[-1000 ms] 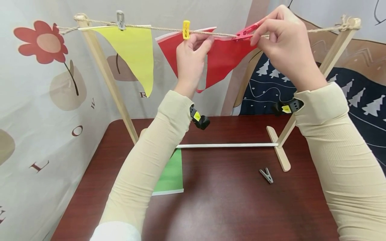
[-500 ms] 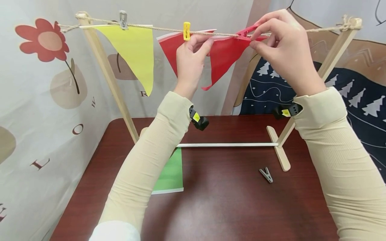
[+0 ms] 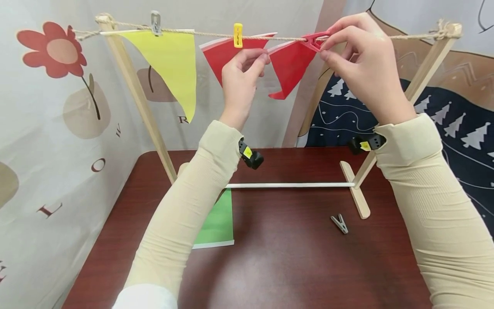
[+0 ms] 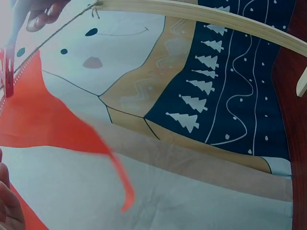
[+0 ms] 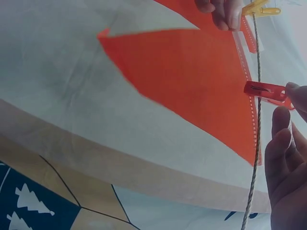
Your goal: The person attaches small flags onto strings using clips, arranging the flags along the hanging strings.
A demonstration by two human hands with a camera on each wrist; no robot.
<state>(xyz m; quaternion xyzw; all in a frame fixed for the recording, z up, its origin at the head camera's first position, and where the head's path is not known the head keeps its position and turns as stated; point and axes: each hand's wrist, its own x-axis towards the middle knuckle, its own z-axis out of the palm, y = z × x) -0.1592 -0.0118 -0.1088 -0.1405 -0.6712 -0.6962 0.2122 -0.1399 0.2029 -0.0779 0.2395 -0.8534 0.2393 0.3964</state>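
My right hand (image 3: 366,64) holds a red clothespin (image 3: 311,41) by its handle end, and the pin's jaws sit over the rope (image 3: 216,33) and the top edge of a red pennant (image 3: 291,64). With thumb and fingertips, my left hand (image 3: 241,83) pinches that pennant's upper left corner, a little below the rope. In the right wrist view the pennant (image 5: 177,76) spreads out below its white stitched edge, its tip curled. Another red pennant (image 3: 214,58) hangs behind my left hand under a yellow clothespin (image 3: 238,35).
A yellow pennant (image 3: 170,60) hangs at left from a grey clothespin (image 3: 156,23). The rope runs between two wooden posts (image 3: 430,68), joined low by a white rod (image 3: 289,185). On the table (image 3: 293,266) lie a green pennant (image 3: 216,223) and another grey clothespin (image 3: 339,223).
My left hand has dropped slightly, bringing the pennant's corner down from the rope. The pennant's curled tip has shifted up and right. My right hand stays at the red clothespin.
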